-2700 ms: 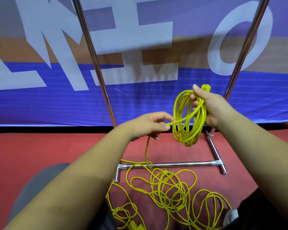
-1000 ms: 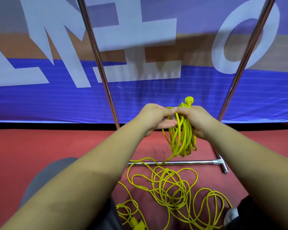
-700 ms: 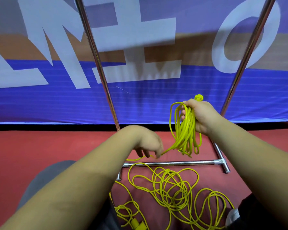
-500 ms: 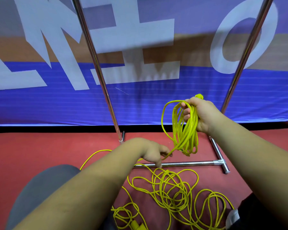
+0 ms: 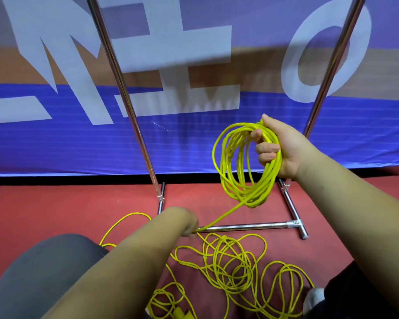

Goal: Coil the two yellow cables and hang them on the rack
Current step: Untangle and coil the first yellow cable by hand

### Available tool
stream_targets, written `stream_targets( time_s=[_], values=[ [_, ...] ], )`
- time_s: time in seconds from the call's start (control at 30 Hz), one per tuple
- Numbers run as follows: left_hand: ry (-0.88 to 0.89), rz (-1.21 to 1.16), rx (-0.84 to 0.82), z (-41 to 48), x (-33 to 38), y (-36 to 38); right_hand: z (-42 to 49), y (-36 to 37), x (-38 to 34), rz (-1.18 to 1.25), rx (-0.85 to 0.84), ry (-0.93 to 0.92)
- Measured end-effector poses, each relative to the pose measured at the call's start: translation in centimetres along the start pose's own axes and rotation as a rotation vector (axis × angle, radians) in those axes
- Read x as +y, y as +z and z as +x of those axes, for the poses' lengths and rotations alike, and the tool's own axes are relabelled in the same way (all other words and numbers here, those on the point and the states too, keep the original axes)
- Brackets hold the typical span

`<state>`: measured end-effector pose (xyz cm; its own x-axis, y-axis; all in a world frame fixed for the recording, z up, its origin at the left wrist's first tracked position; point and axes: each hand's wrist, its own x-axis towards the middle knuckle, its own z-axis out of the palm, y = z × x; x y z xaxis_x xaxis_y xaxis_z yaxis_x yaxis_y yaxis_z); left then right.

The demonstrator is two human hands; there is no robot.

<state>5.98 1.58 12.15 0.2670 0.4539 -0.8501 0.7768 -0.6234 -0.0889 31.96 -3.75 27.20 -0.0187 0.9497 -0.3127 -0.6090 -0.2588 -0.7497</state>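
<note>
The yellow cable (image 5: pixel 244 166) hung as a many-looped coil, its slack tangled on the red floor (image 5: pixel 55 210) before the base of the rack (image 5: pixel 251 227). The right hand (image 5: pixel 283 148) curled its fingers tight around the coil's top; the left hand (image 5: pixel 188 223) gripped the taut strand below.

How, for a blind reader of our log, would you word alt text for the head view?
A person's right grip holds a coil of yellow cable up before a metal rack, while the left grip holds the strand running down from it. More loose cable lies tangled on the red floor, with a blue banner behind.
</note>
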Motion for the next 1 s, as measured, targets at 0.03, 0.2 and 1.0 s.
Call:
stream_targets(
  time_s=[0.03, 0.2, 1.0],
  values=[
    [-0.007, -0.023, 0.056, -0.4, -0.7, -0.6, -0.1, 0.0, -0.2, -0.020, -0.018, 0.006],
    [-0.113, -0.570, 0.362, -2.6, -4.5, -4.5, -0.7, 0.2, -0.3, -0.200, -0.057, 0.003],
    [0.238, -1.657, 0.693, -10.1, 0.3, -10.1, -0.5, 1.5, 5.3, -0.509, 0.212, -0.059]
  ],
)
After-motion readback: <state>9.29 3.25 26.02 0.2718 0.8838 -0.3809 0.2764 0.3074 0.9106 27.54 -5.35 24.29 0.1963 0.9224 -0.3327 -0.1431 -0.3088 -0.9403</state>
